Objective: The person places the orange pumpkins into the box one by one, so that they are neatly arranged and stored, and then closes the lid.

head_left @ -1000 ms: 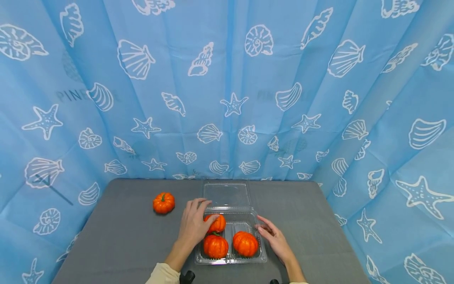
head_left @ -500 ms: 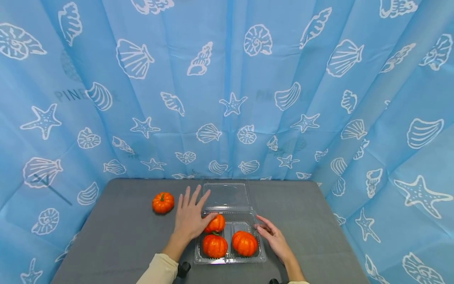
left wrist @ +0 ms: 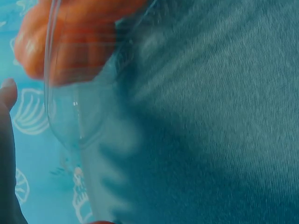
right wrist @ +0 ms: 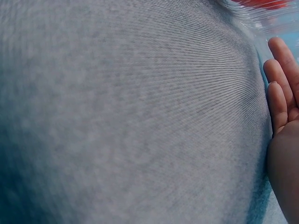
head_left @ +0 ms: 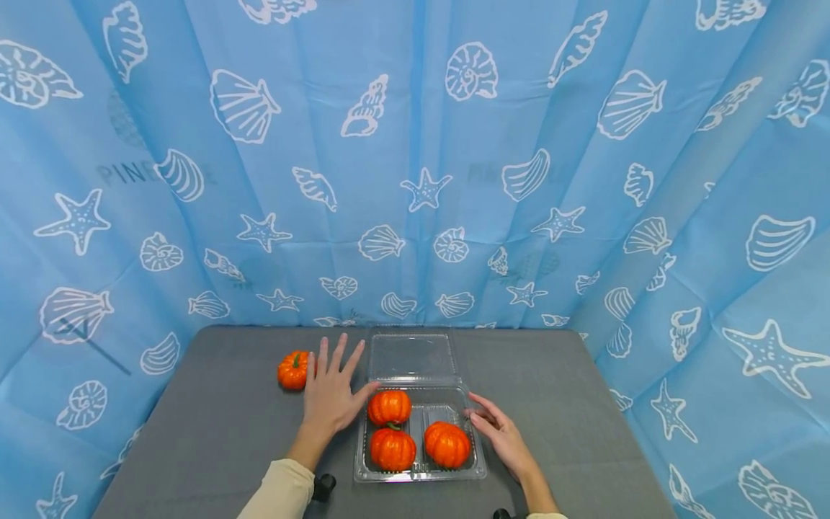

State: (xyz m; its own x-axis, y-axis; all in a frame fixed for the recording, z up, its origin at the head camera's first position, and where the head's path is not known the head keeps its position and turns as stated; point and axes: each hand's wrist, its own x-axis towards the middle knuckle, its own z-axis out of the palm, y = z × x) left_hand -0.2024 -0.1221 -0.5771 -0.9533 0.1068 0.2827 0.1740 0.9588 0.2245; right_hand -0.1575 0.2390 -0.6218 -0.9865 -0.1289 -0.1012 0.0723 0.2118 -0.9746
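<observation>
A clear plastic clamshell container (head_left: 420, 477) lies with its lid (head_left: 412, 356) folded back. Inside it sit an upper-left small pumpkin (head_left: 389, 408), a lower-left pumpkin (head_left: 393, 450) and a right pumpkin (head_left: 447, 445). My left hand (head_left: 329, 396) hovers left of the container with fingers spread, holding nothing. Its little finger overlaps the edge of a loose orange pumpkin (head_left: 293, 370); contact cannot be told. My right hand (head_left: 502, 435) rests at the container's right rim, its fingers loosely bent. In the right wrist view, the fingers (right wrist: 276, 100) lie close to the clear plastic wall.
A grey cloth-covered table (head_left: 551, 382) carries everything. Behind and beside it hangs a blue curtain (head_left: 415, 274) with white shell prints. Black wrist-camera parts (head_left: 323, 488) show near the left wrist.
My left hand has lifted off the upper-left pumpkin, spread its fingers and moved left toward the loose pumpkin. The right hand and the container have stayed in place.
</observation>
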